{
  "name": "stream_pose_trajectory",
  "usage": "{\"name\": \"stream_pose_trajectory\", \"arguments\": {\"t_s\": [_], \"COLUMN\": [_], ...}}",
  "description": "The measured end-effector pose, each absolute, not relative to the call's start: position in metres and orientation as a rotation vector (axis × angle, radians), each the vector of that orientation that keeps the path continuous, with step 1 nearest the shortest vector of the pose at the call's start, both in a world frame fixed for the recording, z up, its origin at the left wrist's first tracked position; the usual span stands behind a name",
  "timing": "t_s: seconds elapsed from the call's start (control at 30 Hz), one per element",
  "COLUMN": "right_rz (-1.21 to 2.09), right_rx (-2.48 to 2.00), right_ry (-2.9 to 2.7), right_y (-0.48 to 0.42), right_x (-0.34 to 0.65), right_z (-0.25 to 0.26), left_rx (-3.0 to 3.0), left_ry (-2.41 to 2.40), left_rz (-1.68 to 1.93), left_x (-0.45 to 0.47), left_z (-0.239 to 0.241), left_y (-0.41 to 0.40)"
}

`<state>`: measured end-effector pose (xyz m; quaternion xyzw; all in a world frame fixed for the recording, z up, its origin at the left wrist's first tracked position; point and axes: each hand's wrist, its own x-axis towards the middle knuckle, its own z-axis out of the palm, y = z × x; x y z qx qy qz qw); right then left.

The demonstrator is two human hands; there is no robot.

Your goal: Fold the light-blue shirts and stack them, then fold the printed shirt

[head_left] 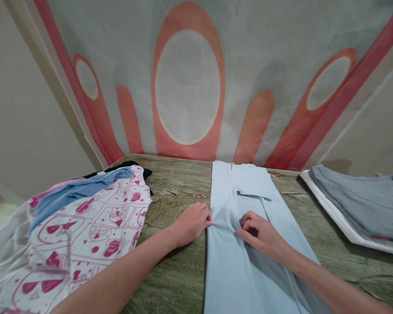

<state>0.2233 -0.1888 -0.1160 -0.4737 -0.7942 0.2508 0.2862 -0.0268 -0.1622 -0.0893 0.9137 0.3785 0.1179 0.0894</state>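
Note:
A light blue garment (224, 261) lies on the table as a long strip, folded lengthwise, with creases across its middle. What looks like a folded-over sleeve (257, 185) rests near its far end. At the strip's left edge, my left hand (193, 222) pinches the cloth between thumb and fingers. Over the right half of the garment, my right hand (260, 235) has its fingers curved and the thumb held apart from them. Nothing shows between those fingers, and I cannot tell whether their tips press on the fabric.
On the left sits a loose heap of clothes, with a white and pink printed garment (94, 235) on top and a blue one (81, 187) behind. Folded grey clothing (360, 200) lies over white fabric (347, 231) at right. A patterned curtain (242, 52) hangs behind the wooden table (170, 179).

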Motion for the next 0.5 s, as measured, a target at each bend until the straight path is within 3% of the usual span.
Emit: {"name": "stream_pose_trajectory", "arguments": {"t_s": [0.23,0.5], "right_rz": [0.624,0.599], "right_rx": [-1.261,-1.241], "right_ry": [-2.161,-2.209], "right_y": [-0.189,-0.190], "right_x": [0.224,0.226], "right_z": [-0.117,-0.115], "left_rx": [2.681,2.634], "left_ry": [1.108,0.684], "left_rz": [0.416,0.155], "left_x": [-0.025,-0.022], "left_z": [-0.074,-0.063], "left_y": [-0.170,-0.192]}}
